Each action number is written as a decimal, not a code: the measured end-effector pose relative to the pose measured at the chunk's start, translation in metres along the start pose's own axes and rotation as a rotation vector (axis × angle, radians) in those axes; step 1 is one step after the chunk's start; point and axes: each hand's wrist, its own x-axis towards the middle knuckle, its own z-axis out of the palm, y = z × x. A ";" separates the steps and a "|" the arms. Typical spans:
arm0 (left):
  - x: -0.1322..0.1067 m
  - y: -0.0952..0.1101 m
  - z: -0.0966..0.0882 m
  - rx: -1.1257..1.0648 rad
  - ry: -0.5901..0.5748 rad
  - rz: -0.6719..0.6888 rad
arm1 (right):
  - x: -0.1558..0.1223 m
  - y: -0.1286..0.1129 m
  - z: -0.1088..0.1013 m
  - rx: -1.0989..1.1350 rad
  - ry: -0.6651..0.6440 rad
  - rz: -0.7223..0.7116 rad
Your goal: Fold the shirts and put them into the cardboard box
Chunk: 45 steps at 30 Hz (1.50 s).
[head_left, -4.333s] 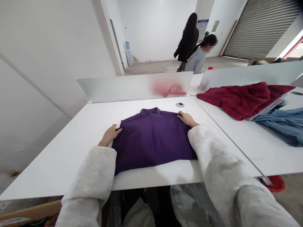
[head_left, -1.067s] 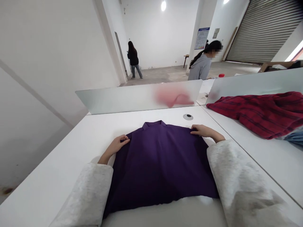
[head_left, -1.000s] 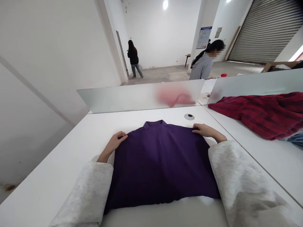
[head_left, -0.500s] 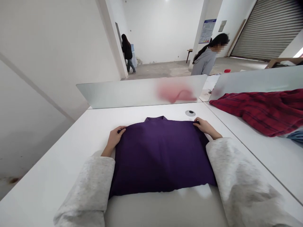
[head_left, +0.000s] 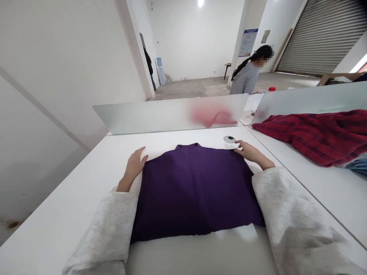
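A dark purple shirt (head_left: pixel 197 191) lies folded and flat on the white table (head_left: pixel 69 214), its collar (head_left: pixel 187 146) pointing away from me. My left hand (head_left: pixel 134 164) is open beside the shirt's far left corner, thumb and fingers spread, with the thumb close to the fabric edge. At the far right corner is my right hand (head_left: pixel 248 151), its thumb and fingers apart and the thumb at the cloth's edge. Grey sleeves cover both forearms and run along the shirt's sides.
A frosted divider (head_left: pixel 143 116) borders the table's far edge, with something red blurred behind it. A red plaid garment (head_left: pixel 315 133) lies on the right-hand table, over some blue cloth. A round cable hole (head_left: pixel 229 139) sits behind the shirt. Beyond the divider stands a person in grey (head_left: pixel 246 78).
My left hand has let go of the shirt's corner and moved slightly left, fingers spreading. My right hand's fingers have opened at its corner. The person in black has moved mostly behind the wall.
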 end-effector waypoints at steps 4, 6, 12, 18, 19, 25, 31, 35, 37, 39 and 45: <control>-0.028 0.089 -0.029 0.098 -0.069 0.280 | -0.034 -0.059 -0.054 0.101 0.077 -0.263; -0.058 0.132 -0.022 0.156 -0.192 0.497 | -0.055 -0.101 -0.060 0.190 0.043 -0.406; -0.118 0.152 0.063 0.313 -0.368 0.584 | -0.089 -0.166 0.035 0.104 -0.096 -0.703; -0.111 0.125 0.099 0.270 -0.343 0.571 | -0.088 -0.158 0.089 -0.004 -0.149 -0.657; -0.108 0.123 0.099 0.269 -0.342 0.576 | -0.086 -0.156 0.089 -0.016 -0.128 -0.653; -0.072 0.078 0.082 0.357 -0.362 0.371 | -0.050 -0.109 0.086 -0.176 -0.083 -0.488; -0.042 0.017 0.067 0.419 -0.278 0.112 | -0.019 -0.039 0.080 -0.334 0.037 -0.130; -0.043 0.019 0.068 0.440 -0.242 0.110 | -0.019 -0.038 0.078 -0.335 0.014 -0.080; -0.045 0.023 0.068 0.442 -0.227 0.119 | -0.019 -0.044 0.074 -0.314 -0.007 -0.053; -0.046 0.025 0.066 0.433 -0.209 0.134 | -0.018 -0.051 0.067 -0.299 -0.042 -0.028; -0.047 0.025 0.064 0.403 -0.207 0.167 | -0.051 -0.102 0.036 -0.300 -0.129 -0.186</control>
